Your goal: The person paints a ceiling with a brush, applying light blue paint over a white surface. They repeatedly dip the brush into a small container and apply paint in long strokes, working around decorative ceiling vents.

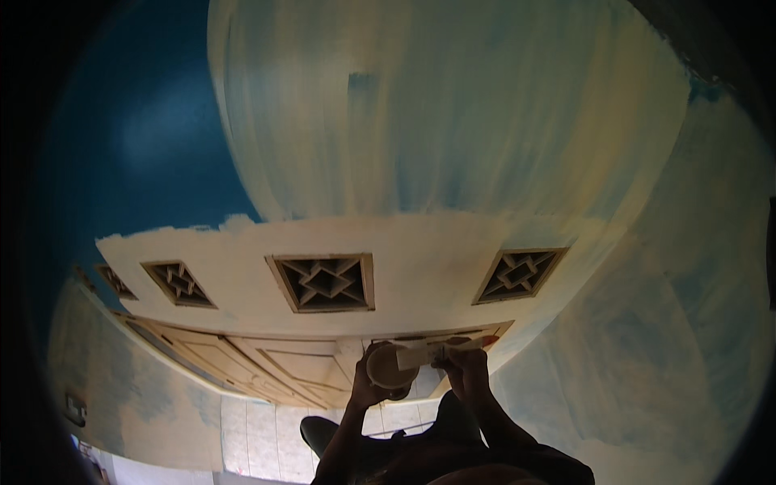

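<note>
My left hand (pixel 365 383) is wrapped round a round, light-coloured tub (pixel 391 368), holding it from the left and below. What lies inside looks pale, but it is too dim to make out well. In my right hand (pixel 467 369) is a paintbrush (pixel 414 356), its wide pale bristles at the tub's right rim. The brush lies nearly level, and a reddish handle end shows beyond my fingers. Whether the bristles touch the rim I cannot tell. Both hands are at the lower middle, in front of a cream panelled door (pixel 303 364).
Ahead rises a wall (pixel 453 121) with streaky cream over blue; a solid blue area (pixel 153 137) covers its left. Square lattice vents (pixel 323 283) run above the doors. A patchy side wall (pixel 614 356) stands right. Pale floor tiles (pixel 263 436) show far below.
</note>
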The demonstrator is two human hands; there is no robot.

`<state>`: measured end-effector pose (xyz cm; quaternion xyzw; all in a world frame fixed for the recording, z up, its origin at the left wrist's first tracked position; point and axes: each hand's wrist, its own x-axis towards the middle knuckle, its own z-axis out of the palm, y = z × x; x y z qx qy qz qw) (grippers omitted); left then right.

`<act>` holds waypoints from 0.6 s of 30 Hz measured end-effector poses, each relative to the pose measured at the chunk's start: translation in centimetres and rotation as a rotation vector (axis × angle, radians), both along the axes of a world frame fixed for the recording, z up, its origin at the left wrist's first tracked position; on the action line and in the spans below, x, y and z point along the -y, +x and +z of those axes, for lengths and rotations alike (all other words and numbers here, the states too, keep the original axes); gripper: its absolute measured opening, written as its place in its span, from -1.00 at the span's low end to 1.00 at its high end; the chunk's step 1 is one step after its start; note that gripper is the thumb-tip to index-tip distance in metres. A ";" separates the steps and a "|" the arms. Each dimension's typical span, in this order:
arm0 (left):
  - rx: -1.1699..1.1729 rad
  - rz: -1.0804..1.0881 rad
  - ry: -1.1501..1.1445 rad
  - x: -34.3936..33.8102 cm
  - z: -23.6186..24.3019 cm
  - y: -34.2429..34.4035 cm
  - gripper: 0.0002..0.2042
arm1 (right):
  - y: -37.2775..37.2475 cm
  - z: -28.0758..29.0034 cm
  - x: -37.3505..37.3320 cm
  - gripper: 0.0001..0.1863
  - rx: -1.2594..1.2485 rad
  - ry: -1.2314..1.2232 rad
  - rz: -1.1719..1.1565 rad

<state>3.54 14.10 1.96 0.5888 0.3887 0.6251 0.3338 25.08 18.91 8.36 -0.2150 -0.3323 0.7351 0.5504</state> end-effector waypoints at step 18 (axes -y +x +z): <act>-0.054 0.041 -0.053 0.1 2.5 0.8 -0.17 | 4.6 2.0 -0.6 -0.65 0.423 0.908 0.593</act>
